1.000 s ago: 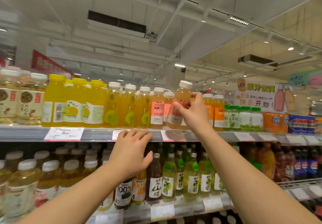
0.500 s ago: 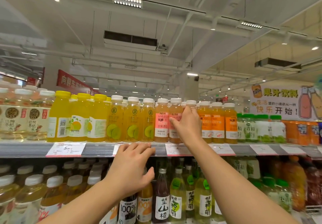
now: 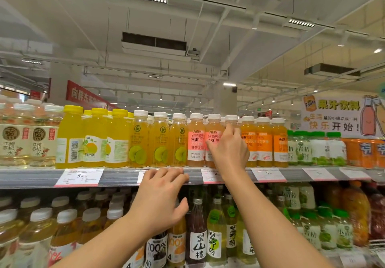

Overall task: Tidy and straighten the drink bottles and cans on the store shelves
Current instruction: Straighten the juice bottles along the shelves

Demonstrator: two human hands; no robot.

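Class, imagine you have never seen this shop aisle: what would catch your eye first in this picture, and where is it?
First, the right hand raised at the middle of the upper shelf, fingers on a white-capped bottle between the pink-labelled bottles and the orange-labelled bottles. Next, the left hand resting its fingers on that shelf's front rail. Then the bright yellow-capped bottles on the left.

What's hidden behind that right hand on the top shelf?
The right hand covers a pink-labelled bottle; only its white cap and neck show. Its label and base are covered.
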